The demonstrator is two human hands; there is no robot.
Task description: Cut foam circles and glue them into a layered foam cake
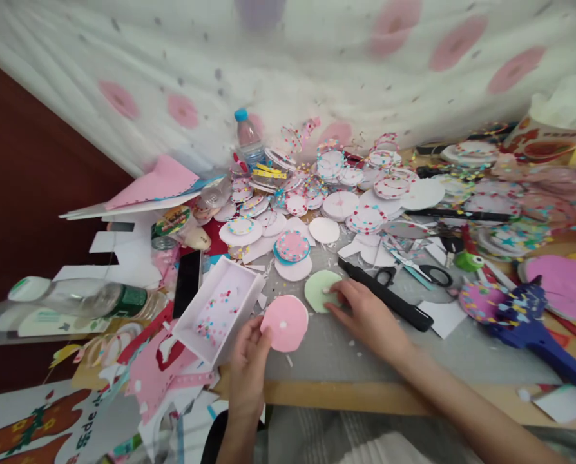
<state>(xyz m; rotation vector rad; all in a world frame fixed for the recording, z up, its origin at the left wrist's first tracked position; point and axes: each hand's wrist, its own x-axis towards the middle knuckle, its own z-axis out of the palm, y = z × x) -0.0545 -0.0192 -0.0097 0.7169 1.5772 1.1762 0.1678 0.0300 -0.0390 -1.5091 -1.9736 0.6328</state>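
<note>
My left hand (249, 351) pinches a round pink paper disc (288, 332) at its left edge, fingers closed; a small white dot sits near the disc's middle. On the grey mat, my right hand (358, 309) has its thumb and fingers closed at the right edge of a pale green paper disc (317, 298). A small white bit (325, 290) lies on the green disc beside the fingertips. Just behind is a pink disc with a beaded rim (292, 246), lying on blue and white discs. A black pen-like tool (389, 299) lies behind my right hand.
A white box (249, 303) with small coloured beads stands left. Many decorated discs (341, 206) pile up at the back. Scissors (428, 274), a blue glue gun (534, 335) and a pink disc (563, 287) lie right. A phone (187, 283) and bottles (85, 296) lie left.
</note>
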